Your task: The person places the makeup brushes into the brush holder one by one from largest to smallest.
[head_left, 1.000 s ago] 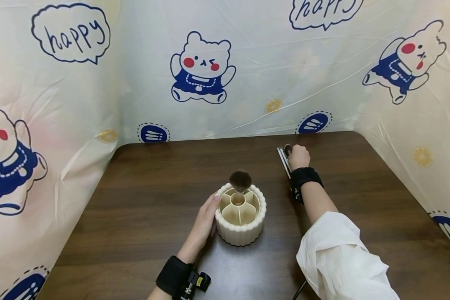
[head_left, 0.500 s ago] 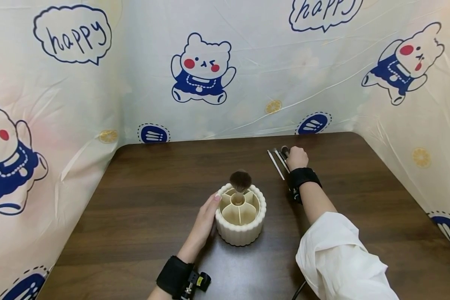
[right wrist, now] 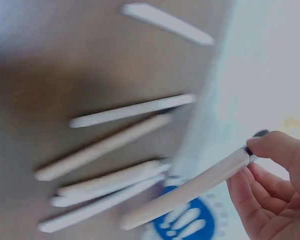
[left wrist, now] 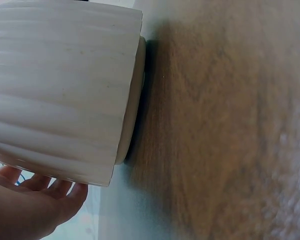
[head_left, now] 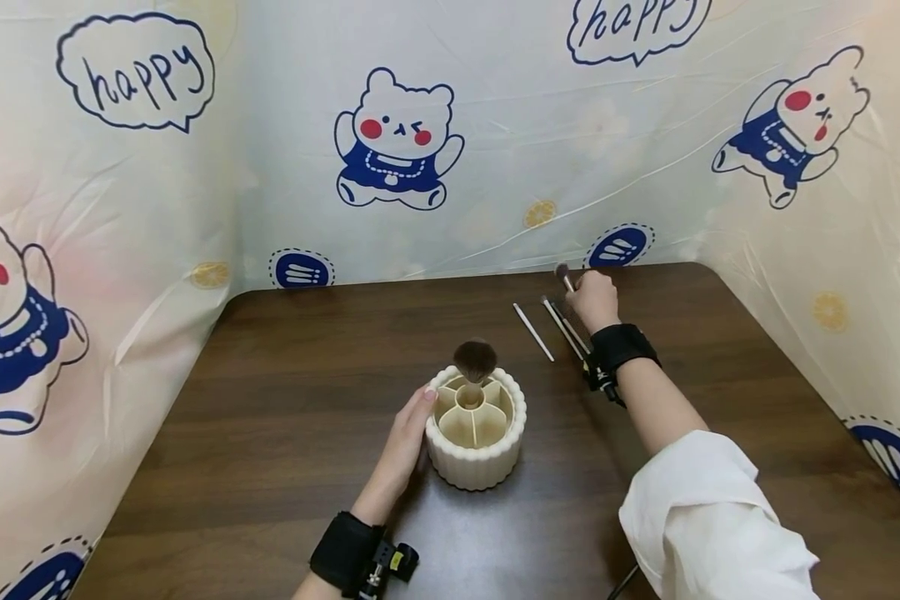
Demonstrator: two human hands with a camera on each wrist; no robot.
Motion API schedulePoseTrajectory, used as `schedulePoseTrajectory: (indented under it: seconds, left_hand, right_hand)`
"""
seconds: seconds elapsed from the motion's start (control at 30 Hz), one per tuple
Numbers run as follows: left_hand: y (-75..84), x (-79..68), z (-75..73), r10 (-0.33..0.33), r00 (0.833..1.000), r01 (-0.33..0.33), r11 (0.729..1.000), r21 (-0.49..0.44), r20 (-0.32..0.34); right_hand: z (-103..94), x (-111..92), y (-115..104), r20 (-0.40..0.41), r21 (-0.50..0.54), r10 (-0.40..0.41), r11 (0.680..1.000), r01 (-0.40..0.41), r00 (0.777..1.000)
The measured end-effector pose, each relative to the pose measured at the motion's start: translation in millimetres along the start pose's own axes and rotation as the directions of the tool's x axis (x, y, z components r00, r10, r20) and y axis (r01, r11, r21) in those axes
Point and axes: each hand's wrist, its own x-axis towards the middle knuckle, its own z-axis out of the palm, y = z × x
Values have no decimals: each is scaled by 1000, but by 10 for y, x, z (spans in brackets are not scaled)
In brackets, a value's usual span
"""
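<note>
A round cream makeup brush holder point(head_left: 476, 467) with a scalloped rim and divided compartments stands upright on the table. One fluffy dark makeup brush point(head_left: 476, 360) sticks up from its middle compartment. My left hand point(head_left: 407, 442) holds the holder's left side, thumb by the rim; the left wrist view shows its fingers point(left wrist: 60, 189) against the ribbed wall. At the far right, my right hand point(head_left: 596, 298) pinches another makeup brush point(right wrist: 190, 192) near its dark end, the pale handle pointing away from the palm. Its bristles are mostly hidden by the thumb in the right wrist view.
Several pale-handled brushes point(right wrist: 105, 145) lie on the table beside my right hand, blurred in the right wrist view. One thin white stick point(head_left: 534, 332) lies apart to their left. A printed curtain point(head_left: 495, 100) rises behind the table's point(head_left: 307, 375) back edge.
My right hand has risen from the bunch with one brush between its fingers. The brushes have spread apart, the thin white stick farthest left. My left hand and the holder stay in place.
</note>
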Motion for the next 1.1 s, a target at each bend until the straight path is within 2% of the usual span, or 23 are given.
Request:
schedulePoseTrajectory:
  seconds: [0.17, 0.3, 0.47, 0.6, 0.7, 0.77, 0.9, 1.1]
  left_hand:
    - [4, -9, -8, -5, 1000, 5, 1000, -5, -2]
    - [3, -16, -8, -11, 1000, 11, 1000, -3, -7]
    - [-3, -12, -9, -7, 1000, 7, 1000, 0, -3]
    - [-3, 3, -11, -7, 1000, 7, 1000, -1, 0]
    - [-5, 2, -16, -8, 1000, 8, 1000, -6, -1]
    - [-6, 1, -17, -10, 1000, 10, 1000, -14, -1]
    - [2, 2, -18, -17, 1000, 17, 1000, -19, 3]
    - [8, -7, -26, -11, 1000, 11, 1000, 1, 5]
  right_hand:
    - [-377, -73, -236, -41, 101, -86, 991, 90, 995]
    - [-645, -194, -425, -46, 205, -114, 971, 121, 992]
    - [-928, -473, -660, 15, 355, -138, 927, 123, 990]
    - [-1064, -750, -815, 90, 478, -191, 869, 126, 977]
    - [-1099, -949, -927, 153, 555, -220, 826, 101, 963]
    - [-1085, -1059, -977, 183, 583, -232, 808, 84, 955]
    - [-960, -1214, -991, 213, 578, -263, 810, 96, 941]
    - [-662, -1407, -894, 255, 557, -330, 818, 141, 909]
